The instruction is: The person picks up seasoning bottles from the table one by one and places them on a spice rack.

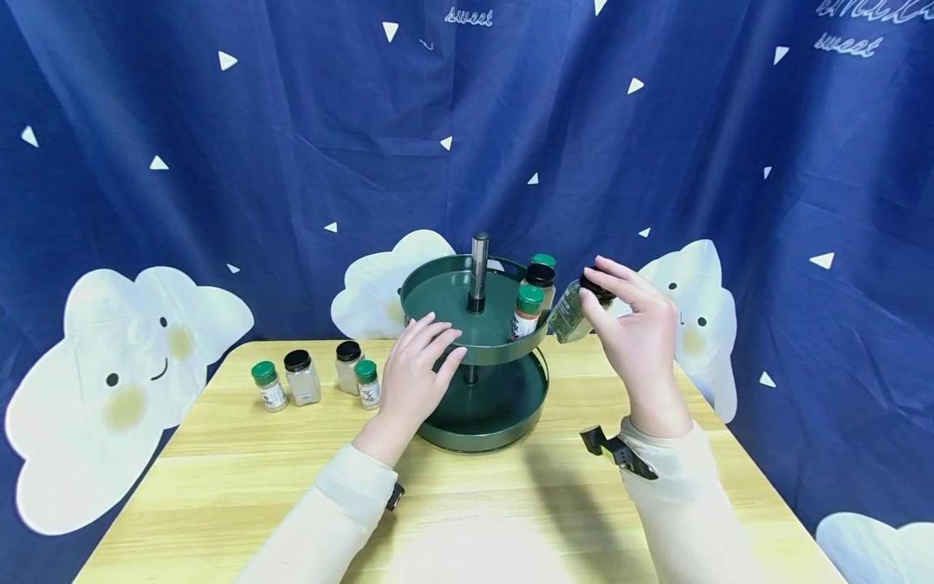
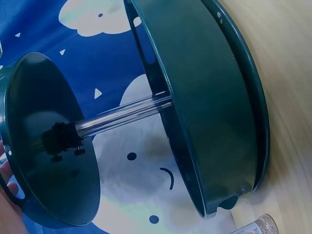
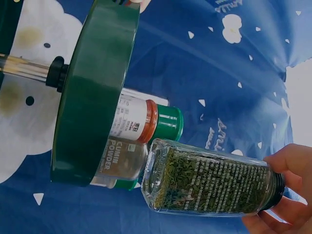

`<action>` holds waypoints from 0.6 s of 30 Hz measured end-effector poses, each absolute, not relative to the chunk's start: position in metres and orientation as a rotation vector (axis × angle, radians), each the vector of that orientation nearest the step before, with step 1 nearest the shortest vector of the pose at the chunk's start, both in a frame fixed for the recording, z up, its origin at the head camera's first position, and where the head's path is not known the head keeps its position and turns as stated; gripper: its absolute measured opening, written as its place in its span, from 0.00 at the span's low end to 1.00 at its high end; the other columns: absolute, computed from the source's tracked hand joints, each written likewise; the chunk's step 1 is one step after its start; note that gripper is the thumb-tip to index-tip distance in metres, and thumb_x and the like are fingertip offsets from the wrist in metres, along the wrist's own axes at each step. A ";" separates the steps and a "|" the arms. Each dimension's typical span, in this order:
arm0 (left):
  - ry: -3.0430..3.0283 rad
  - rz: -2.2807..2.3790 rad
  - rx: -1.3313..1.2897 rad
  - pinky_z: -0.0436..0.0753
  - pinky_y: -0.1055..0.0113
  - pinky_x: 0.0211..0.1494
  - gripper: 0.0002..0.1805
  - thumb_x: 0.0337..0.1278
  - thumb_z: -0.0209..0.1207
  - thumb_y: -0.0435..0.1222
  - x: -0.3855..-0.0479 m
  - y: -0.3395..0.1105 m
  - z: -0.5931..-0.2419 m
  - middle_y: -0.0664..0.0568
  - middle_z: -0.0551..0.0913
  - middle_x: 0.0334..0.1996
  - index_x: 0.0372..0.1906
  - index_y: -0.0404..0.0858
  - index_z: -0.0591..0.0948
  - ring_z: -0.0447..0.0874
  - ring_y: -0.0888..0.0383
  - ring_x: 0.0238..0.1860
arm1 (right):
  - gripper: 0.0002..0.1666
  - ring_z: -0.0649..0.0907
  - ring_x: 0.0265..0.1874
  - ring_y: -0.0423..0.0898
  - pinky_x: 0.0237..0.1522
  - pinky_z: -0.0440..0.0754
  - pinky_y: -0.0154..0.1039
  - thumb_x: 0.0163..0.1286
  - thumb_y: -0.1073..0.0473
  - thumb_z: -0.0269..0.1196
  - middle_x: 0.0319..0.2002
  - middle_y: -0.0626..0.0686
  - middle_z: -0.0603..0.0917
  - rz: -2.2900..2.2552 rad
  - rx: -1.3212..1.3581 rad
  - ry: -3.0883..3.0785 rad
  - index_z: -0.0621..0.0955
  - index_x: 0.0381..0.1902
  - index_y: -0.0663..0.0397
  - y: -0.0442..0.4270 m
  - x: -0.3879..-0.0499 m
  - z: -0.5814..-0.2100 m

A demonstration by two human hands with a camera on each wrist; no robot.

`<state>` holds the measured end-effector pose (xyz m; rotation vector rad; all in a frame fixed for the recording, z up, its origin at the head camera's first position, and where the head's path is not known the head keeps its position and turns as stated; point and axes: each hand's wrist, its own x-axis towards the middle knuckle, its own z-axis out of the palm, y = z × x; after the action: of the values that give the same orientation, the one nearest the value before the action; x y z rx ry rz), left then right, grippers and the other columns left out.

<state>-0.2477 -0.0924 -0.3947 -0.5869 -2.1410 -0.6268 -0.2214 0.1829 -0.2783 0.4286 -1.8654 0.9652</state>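
My right hand (image 1: 642, 332) holds a glass jar of dried green herbs (image 3: 209, 183) by its black lid. The jar is tilted, just beyond the right edge of the two-tier green rack's upper tray (image 1: 445, 304). On that tray stand a green-capped spice bottle (image 1: 524, 324), a black-lidded cumin powder jar (image 3: 122, 161) and another green-capped bottle (image 1: 542, 260) partly hidden behind. With fingers fairly straight, my left hand (image 1: 416, 373) rests on the tray's front-left rim. In the left wrist view, only part of the left hand (image 2: 9, 217) shows, beside the handle cut-out.
On the wooden table (image 1: 241, 478), left of the rack, stand two green-capped shakers (image 1: 273, 395) (image 1: 370, 394) and two black-lidded jars (image 1: 303, 385) (image 1: 347, 373). Below the upper tray is the rack's lower tray (image 1: 481, 440). A blue curtain (image 1: 292, 122) hangs behind.
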 end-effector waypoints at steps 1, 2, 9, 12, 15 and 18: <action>-2.143 -0.627 -0.586 0.63 0.51 0.76 0.17 0.65 0.64 0.46 -0.248 -0.092 -0.395 0.49 0.84 0.56 0.54 0.44 0.86 0.72 0.49 0.69 | 0.12 0.86 0.52 0.51 0.47 0.74 0.22 0.60 0.67 0.70 0.50 0.50 0.88 0.966 0.432 -1.864 0.90 0.43 0.57 0.182 -0.221 -0.278; -2.144 -0.627 -0.586 0.63 0.51 0.76 0.17 0.66 0.64 0.46 -0.247 -0.092 -0.395 0.49 0.84 0.56 0.54 0.44 0.86 0.72 0.49 0.69 | 0.12 0.86 0.52 0.51 0.46 0.74 0.22 0.60 0.66 0.70 0.50 0.50 0.88 0.963 0.433 -1.866 0.90 0.43 0.56 0.181 -0.221 -0.278; -2.143 -0.634 -0.584 0.61 0.53 0.77 0.17 0.66 0.63 0.46 -0.248 -0.091 -0.397 0.50 0.84 0.56 0.55 0.44 0.86 0.71 0.50 0.69 | 0.12 0.85 0.54 0.50 0.52 0.75 0.24 0.61 0.65 0.71 0.51 0.50 0.88 0.966 0.448 -1.883 0.90 0.43 0.56 0.177 -0.220 -0.274; -2.144 -0.634 -0.585 0.61 0.53 0.77 0.17 0.66 0.63 0.47 -0.248 -0.091 -0.397 0.50 0.84 0.56 0.55 0.44 0.86 0.72 0.49 0.69 | 0.12 0.84 0.55 0.49 0.53 0.76 0.25 0.61 0.65 0.71 0.51 0.50 0.88 0.969 0.448 -1.881 0.90 0.43 0.56 0.174 -0.220 -0.272; -2.152 -0.637 -0.581 0.61 0.53 0.77 0.17 0.67 0.62 0.47 -0.248 -0.091 -0.397 0.49 0.84 0.56 0.55 0.44 0.86 0.71 0.50 0.69 | 0.12 0.84 0.55 0.49 0.46 0.75 0.24 0.61 0.65 0.71 0.51 0.49 0.87 0.976 0.450 -1.869 0.90 0.44 0.56 0.171 -0.219 -0.270; -2.155 -0.639 -0.580 0.60 0.54 0.77 0.17 0.68 0.62 0.46 -0.247 -0.092 -0.396 0.49 0.84 0.56 0.55 0.44 0.86 0.71 0.50 0.69 | 0.12 0.84 0.55 0.48 0.44 0.75 0.24 0.61 0.65 0.71 0.51 0.49 0.87 0.987 0.460 -1.856 0.90 0.44 0.55 0.167 -0.220 -0.267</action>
<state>-0.2474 -0.0917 -0.3960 -0.5799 -2.1549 -0.6391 -0.2197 0.1675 -0.2671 0.4600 -1.8560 0.9868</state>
